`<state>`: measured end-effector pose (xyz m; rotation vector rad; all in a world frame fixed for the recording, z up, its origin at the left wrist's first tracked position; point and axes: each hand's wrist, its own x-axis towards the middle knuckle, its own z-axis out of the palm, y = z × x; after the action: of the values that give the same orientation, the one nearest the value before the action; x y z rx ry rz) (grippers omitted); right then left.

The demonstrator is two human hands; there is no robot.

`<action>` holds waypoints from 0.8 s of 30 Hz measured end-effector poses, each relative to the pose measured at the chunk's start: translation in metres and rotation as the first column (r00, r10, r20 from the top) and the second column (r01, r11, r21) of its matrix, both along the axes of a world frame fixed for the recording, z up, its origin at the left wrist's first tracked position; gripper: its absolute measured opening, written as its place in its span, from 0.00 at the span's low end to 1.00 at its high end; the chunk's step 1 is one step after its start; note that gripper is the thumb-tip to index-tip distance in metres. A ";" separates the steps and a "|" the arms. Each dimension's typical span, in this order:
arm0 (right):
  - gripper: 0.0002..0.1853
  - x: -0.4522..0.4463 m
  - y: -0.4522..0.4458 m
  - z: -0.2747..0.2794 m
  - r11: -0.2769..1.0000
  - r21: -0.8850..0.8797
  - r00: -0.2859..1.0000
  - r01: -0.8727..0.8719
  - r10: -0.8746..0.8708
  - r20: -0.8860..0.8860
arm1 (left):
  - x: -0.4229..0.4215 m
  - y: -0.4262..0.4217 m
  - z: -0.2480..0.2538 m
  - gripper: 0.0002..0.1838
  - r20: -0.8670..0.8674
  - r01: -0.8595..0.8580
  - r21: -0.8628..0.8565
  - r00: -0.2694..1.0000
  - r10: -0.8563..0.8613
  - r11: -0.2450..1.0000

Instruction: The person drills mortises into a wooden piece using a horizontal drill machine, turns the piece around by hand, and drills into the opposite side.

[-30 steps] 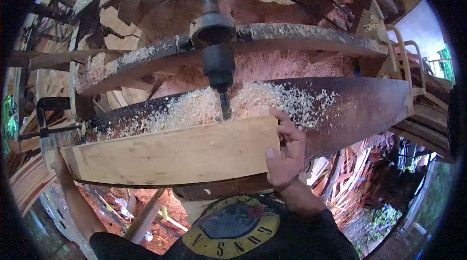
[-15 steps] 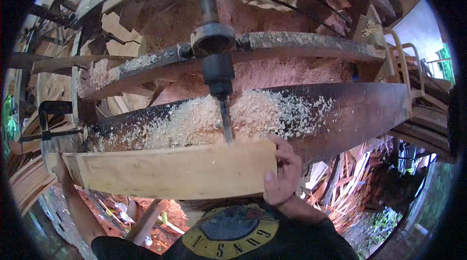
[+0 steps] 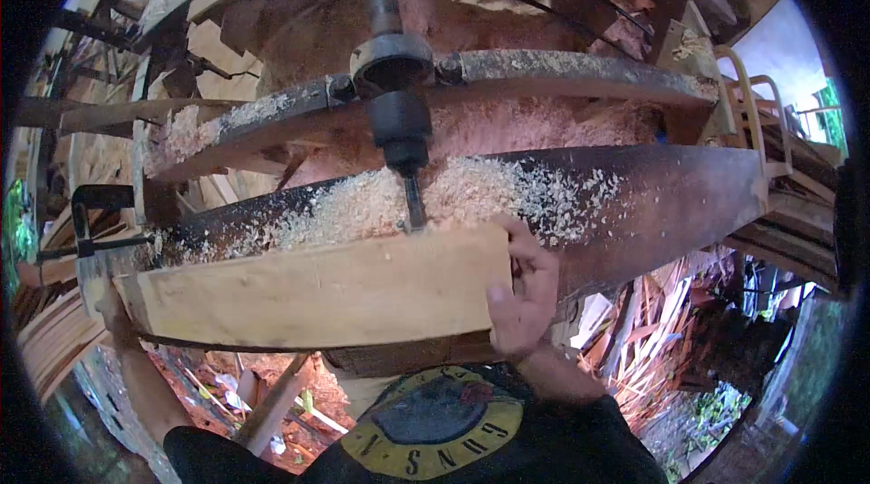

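A long pale wooden board (image 3: 317,292) lies across the front of the bench, its broad face toward me. My right hand (image 3: 527,294) grips its right end, with fingers over the top edge and the thumb on the near face. At the board's left end is my left hand (image 3: 116,310), closed around that end, its fingers mostly hidden. A drill bit (image 3: 414,205) in a dark chuck (image 3: 401,126) points down at the board's far edge. Its tip meets that edge or sits just behind it; I cannot tell which.
Wood shavings (image 3: 362,208) are heaped around the bit on the dark bench top (image 3: 671,189). A clamp (image 3: 86,217) grips the bench at the left. Behind the bit runs a shaving-covered beam (image 3: 562,70). Scrap wood (image 3: 643,312) litters the ground at the right.
The board and my right hand have moved away from my body, toward the drill bit. The board's left end has shifted less. Both hands keep their hold.
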<state>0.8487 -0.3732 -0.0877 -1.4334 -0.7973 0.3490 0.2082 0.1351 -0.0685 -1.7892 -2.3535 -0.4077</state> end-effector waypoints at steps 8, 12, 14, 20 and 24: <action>0.27 -0.009 0.003 -0.003 0.999 0.018 0.993 0.051 -0.048 -0.106 | 0.000 0.003 -0.001 0.41 -0.056 0.013 -0.002 0.998 -0.013 1.000; 0.27 -0.005 -0.010 0.003 0.997 -0.043 0.995 -0.060 0.063 0.080 | 0.005 0.005 -0.001 0.40 -0.077 0.014 0.012 0.997 -0.013 1.000; 0.28 -0.019 -0.013 0.009 1.000 -0.025 0.996 -0.012 0.014 0.086 | 0.005 0.004 -0.002 0.40 -0.090 0.013 0.010 0.996 -0.012 1.000; 0.25 -0.007 -0.003 -0.004 1.000 0.006 0.999 -0.002 0.002 -0.042 | 0.005 0.005 0.002 0.39 -0.135 0.031 0.014 0.990 -0.028 0.999; 0.25 -0.018 -0.015 -0.004 0.999 0.016 0.999 -0.035 0.035 0.004 | 0.002 0.005 0.004 0.38 -0.166 0.031 0.016 0.986 -0.028 0.999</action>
<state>0.8305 -0.3885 -0.0919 -1.4071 -0.8274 0.3667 0.2106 0.1399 -0.0642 -1.7777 -2.2067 -0.2719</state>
